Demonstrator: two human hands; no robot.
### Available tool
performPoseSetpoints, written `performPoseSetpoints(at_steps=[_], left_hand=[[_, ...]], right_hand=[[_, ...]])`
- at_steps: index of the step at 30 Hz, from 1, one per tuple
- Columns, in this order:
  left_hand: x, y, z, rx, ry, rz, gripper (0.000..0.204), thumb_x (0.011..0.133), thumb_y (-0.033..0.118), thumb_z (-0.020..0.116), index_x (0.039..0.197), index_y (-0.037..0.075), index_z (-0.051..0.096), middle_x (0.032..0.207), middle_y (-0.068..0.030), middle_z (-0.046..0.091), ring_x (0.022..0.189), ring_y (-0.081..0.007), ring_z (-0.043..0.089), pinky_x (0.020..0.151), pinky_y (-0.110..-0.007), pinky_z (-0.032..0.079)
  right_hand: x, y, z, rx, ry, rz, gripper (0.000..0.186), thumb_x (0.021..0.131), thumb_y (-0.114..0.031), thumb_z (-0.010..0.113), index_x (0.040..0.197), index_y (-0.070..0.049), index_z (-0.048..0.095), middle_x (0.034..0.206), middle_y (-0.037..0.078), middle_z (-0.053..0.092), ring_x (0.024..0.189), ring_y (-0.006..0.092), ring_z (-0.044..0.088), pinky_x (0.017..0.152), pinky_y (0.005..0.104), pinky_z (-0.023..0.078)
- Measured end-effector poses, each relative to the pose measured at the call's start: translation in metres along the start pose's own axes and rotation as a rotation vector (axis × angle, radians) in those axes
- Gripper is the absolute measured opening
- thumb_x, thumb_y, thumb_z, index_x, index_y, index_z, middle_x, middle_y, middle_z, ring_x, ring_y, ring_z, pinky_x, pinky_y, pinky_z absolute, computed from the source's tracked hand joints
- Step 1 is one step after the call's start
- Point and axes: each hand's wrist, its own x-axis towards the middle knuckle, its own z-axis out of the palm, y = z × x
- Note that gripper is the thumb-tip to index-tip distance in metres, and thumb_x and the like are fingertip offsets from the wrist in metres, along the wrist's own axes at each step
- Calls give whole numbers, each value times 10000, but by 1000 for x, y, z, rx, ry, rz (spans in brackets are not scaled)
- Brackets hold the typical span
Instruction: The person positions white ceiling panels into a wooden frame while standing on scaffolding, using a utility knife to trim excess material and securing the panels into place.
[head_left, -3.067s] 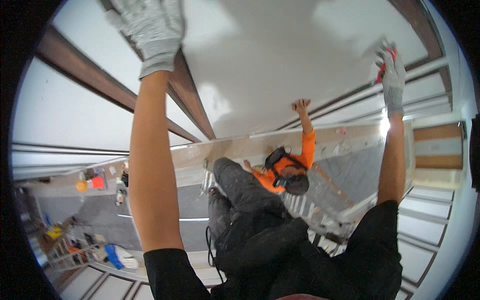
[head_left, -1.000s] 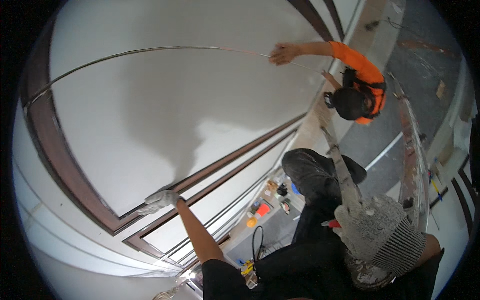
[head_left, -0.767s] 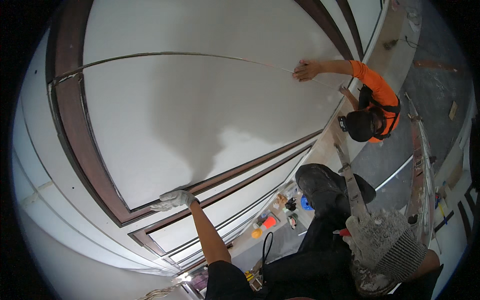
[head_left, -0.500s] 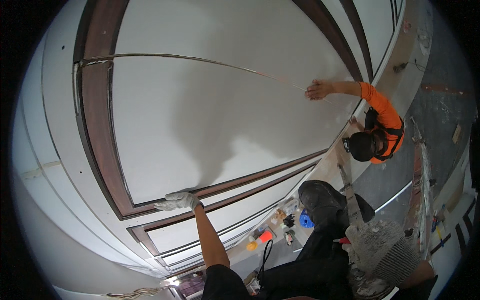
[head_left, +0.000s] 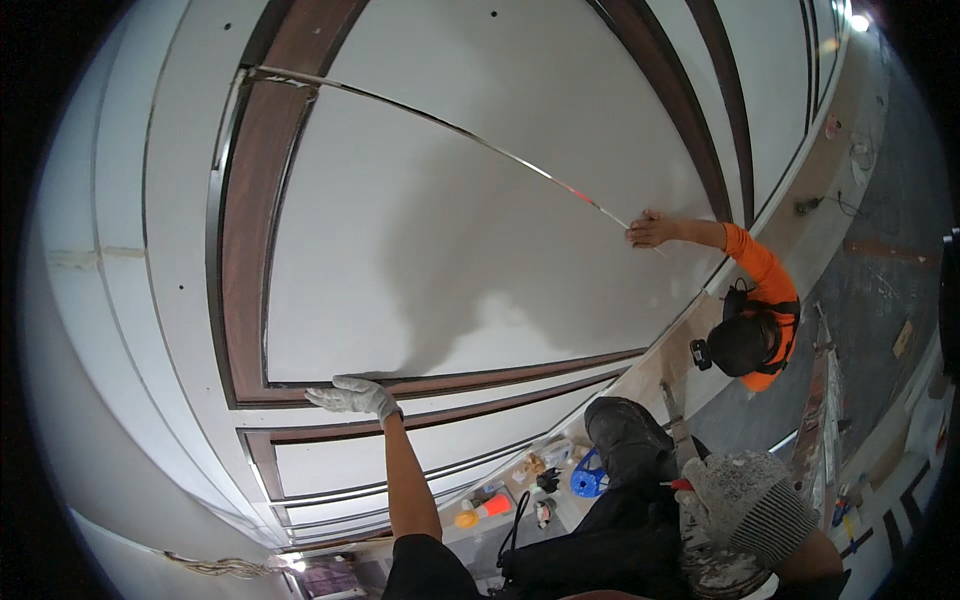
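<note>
My left hand (head_left: 352, 397), in a pale work glove, lies flat with fingers stretched against the dark brown trim (head_left: 480, 384) on the white wall panel (head_left: 560, 300). Down at the lower right, my right hand (head_left: 735, 492) wears a grey glove caked with dust. Its fingers are closed, and a small red end (head_left: 682, 485) pokes out beside them; the rest of that object is hidden. A long thin strip (head_left: 480, 138) slants over the panel from the upper left trim. A co-worker's hand (head_left: 652, 230) is at its far end.
Below me on the right is the co-worker in an orange top (head_left: 765, 265) and dark cap. A ledge under the wall holds a blue spool (head_left: 588, 476), an orange-red item (head_left: 495, 505) and small supplies. A dusty ladder (head_left: 820, 400) stands at right; cables (head_left: 215, 567) hang lower left.
The view has shifted, with the upper wall sliding rightward. My left hand stays on the trim and my right hand stays closed. The co-worker's hand remains at the strip's end, which now looks straighter.
</note>
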Motion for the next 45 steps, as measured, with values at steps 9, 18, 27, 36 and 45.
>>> performPoseSetpoints(at_steps=[9,18,27,36,45], left_hand=[[8,9,-13,-48,-140,-47,714,1090,519,351,1581,2,315,1634,-238,292,1528,-392,261,1229,-566,279],[26,10,-49,-150,-175,-28,782,994,520,603,1526,-10,386,1547,-249,401,1453,-426,366,1187,-569,330],[36,10,-65,-272,-336,-60,924,910,420,779,1570,-24,307,1586,-282,275,1447,-447,334,1193,-525,359],[45,-29,-70,-65,-432,-4,948,857,464,807,1571,43,347,1591,-273,322,1471,-455,323,1191,-544,325],[34,-12,-42,-39,-361,283,996,839,651,734,1578,101,358,1595,-242,343,1501,-469,252,1209,-616,225]], right_hand=[[-7,-8,-5,-5,73,40,368,1010,-377,590,1137,-34,636,962,189,737,882,355,747,806,509,584],[-2,4,6,-135,319,-88,279,967,-337,618,1022,-65,637,800,188,695,781,374,725,714,503,573],[4,0,8,-96,239,11,280,986,-315,599,1032,-42,644,921,202,693,929,376,707,842,486,555],[13,-13,17,-118,221,-11,281,1005,-303,570,1104,-45,621,946,243,672,935,434,671,799,528,508],[17,-30,13,-137,164,44,327,1012,-336,577,1134,-35,622,909,244,669,910,440,673,783,507,506]])
